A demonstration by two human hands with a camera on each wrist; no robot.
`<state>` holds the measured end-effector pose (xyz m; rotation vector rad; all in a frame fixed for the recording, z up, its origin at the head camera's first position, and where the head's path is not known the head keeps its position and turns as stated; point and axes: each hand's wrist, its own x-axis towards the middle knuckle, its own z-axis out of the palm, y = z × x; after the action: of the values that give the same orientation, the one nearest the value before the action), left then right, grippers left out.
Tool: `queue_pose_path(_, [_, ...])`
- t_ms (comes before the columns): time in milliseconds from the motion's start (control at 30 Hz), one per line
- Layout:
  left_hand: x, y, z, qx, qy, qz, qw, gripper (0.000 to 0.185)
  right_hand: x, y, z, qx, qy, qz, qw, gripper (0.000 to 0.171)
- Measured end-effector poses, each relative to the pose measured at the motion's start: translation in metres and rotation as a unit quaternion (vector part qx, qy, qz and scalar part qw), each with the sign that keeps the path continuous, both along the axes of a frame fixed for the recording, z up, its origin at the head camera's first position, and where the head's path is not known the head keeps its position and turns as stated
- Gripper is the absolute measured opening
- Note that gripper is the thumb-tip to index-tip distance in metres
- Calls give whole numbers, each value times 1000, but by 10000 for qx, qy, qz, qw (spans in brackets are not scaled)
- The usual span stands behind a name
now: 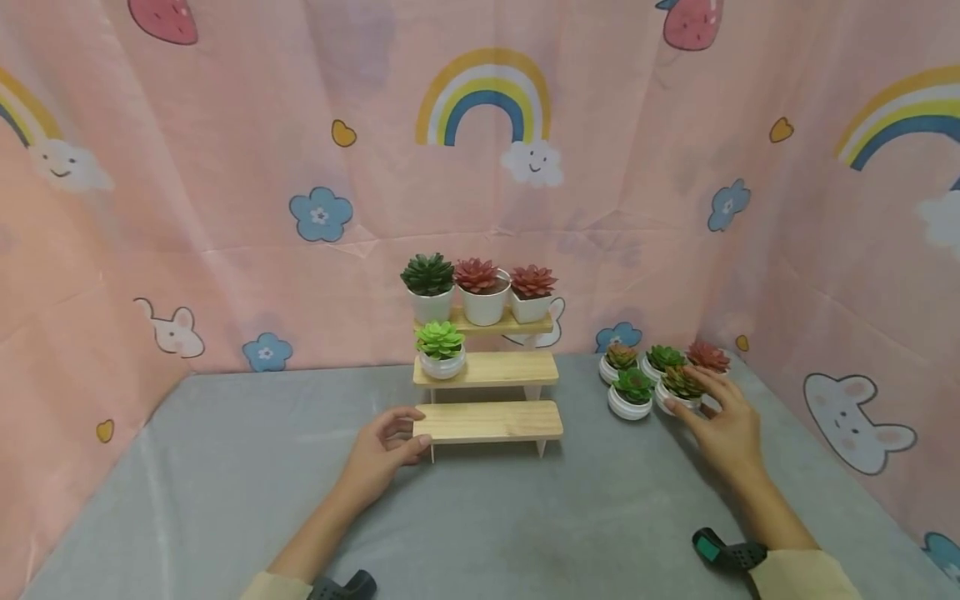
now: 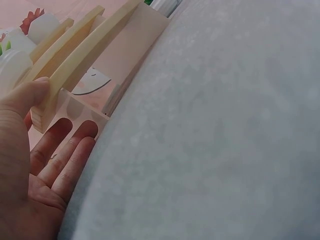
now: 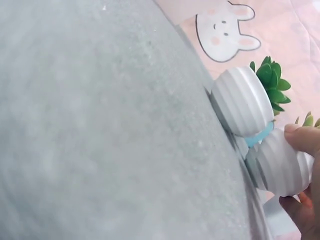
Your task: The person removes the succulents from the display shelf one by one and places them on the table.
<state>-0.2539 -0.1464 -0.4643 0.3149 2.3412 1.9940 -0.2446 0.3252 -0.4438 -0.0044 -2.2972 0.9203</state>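
Pink cloth with rainbows, flowers and bunnies hung all round, over a grey counter (image 1: 225,467). In the middle, a little wooden shelf (image 1: 487,421) with three steps, long side running left to right. On the top step, three plants in white pots: one dark green (image 1: 429,287) and two red. On the middle step, at the left end, one bright green plant (image 1: 440,350). Nothing on the bottom step.

To the right of the shelf, well apart from it, a bunch of five small plants on the counter. Closest to the person, a mixed green-and-red plant in a ribbed white pot (image 1: 681,388), and just beside it on the left a green plant (image 1: 632,392).

Right hand (image 1: 723,425) right at that bunch, thumb on the ribbed pot and fingers (image 3: 300,210) curled round its far side, so clamped on that pot. Pot upright on the counter, not yet lifted as far as can be seen. Bunch lying straight ahead of those fingers, up and a bit left.

Left hand (image 1: 386,446) at the left end of the bottom step, thumb on top of the board, fingers (image 2: 65,155) mostly straight below its end, pinching it lightly. Far from the small pots. Right hand much nearer to them; free shelf steps lying to its left.
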Motion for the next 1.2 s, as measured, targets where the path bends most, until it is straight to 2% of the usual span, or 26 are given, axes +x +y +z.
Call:
queue_pose_path(333, [-1,1,3,1,33,-59,10000,38,-1,9,-16,42,-234,-48,9997,62])
queue_pose_path(633, [2,1,4,127,41,-74,9999,38,0,7,-17,-297,-416,241,9984,64])
queue_pose_path(767, [3,-1,2,57,48,-40,10000,39,0,5,-15,-314,-587,75,9978,65])
queue_pose_path(867, [3,-3,0,30,51,33,10000,38,0,2,-7,-584,-946,47,9938,69])
queue_pose_path(967, [2,-4,-2,32,-10,59,10000,37,1,-1,7,-723,-1021,147,9920,69])
queue_pose_path(1100, [2,-2,-3,38,-42,15,10000,37,7,-10,32,-447,-403,575,9965,63])
queue_pose_path(1200, [1,-1,-1,60,24,-25,10000,38,13,-24,52,-155,-89,985,9950,62])
